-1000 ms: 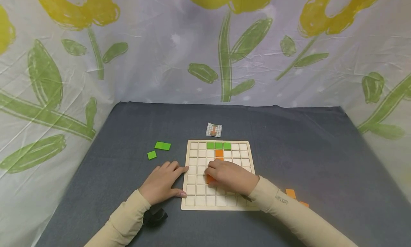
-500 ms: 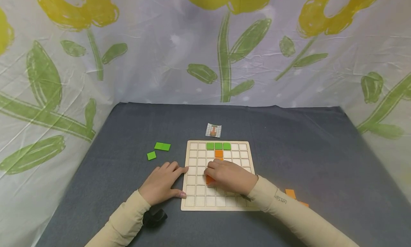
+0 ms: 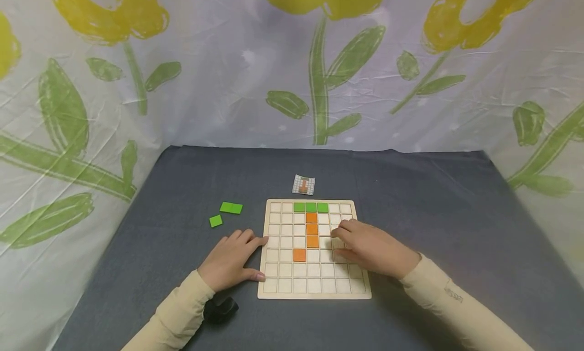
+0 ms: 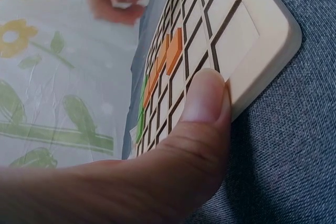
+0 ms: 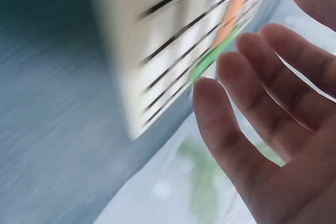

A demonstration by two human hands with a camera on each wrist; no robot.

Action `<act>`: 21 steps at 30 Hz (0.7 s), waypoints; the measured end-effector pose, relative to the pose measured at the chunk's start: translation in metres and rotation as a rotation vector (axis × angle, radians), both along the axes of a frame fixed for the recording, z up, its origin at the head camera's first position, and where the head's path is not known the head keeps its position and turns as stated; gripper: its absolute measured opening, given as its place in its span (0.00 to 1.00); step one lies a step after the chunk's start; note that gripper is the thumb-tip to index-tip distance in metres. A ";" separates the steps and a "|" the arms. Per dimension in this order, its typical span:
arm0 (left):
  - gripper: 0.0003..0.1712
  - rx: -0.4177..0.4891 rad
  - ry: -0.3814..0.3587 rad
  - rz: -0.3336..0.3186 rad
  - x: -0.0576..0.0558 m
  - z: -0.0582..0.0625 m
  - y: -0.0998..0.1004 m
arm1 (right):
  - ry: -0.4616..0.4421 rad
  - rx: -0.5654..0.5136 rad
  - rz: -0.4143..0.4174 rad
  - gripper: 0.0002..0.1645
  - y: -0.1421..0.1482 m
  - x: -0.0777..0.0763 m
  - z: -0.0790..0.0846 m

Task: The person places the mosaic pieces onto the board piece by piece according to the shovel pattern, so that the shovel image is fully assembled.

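Board [image 3: 315,296] of pale gridded wood, square, lies between two hands. Left hand [image 3: 231,259] touches its left edge, thumb and forefinger extended. Right hand [image 3: 373,245] hovers over it, fingers parted, holding nothing. Left of those fingers, four square orange tiles [image 3: 312,230] occupy cells, with three square green tiles [image 3: 311,207] beyond. Loose green squares [image 3: 216,220] lie beyond the left fingers. A low right-hand sweep could dislodge tiles; light left-hand contact might let the board skid.

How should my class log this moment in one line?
left hand: touching grid board at left edge; right hand: over board, holding nothing; orange tiles: three in column, one diagonally below; green tiles: three, top row
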State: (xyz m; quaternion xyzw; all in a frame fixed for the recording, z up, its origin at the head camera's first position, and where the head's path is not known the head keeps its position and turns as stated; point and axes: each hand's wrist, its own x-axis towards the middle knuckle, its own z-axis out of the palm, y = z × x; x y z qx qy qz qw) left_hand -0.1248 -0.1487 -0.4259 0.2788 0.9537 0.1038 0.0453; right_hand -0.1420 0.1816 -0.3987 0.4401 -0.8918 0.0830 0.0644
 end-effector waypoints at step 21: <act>0.46 0.006 0.022 -0.007 -0.001 -0.003 0.001 | -0.033 0.054 -0.313 0.23 0.126 0.061 -0.017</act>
